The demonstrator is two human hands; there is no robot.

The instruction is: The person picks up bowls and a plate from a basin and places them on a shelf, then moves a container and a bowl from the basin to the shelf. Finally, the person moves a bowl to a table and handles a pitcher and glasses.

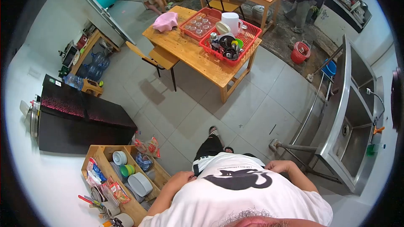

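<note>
The left hand [182,179] and right hand [281,167] sit on the white T-shirt [235,197] at the waist, maybe just resting while the person stands. The fingers tuck under, so I cannot tell if they are open. A wooden crate [105,146] sits near the left hand.

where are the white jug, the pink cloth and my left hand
white jug [230,22]: head view, its body
pink cloth [165,21]: head view, its middle
left hand [182,178]: head view, its back

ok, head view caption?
Standing, left hand and right hand on the white shirt; wooden table with red crates ahead.
</note>
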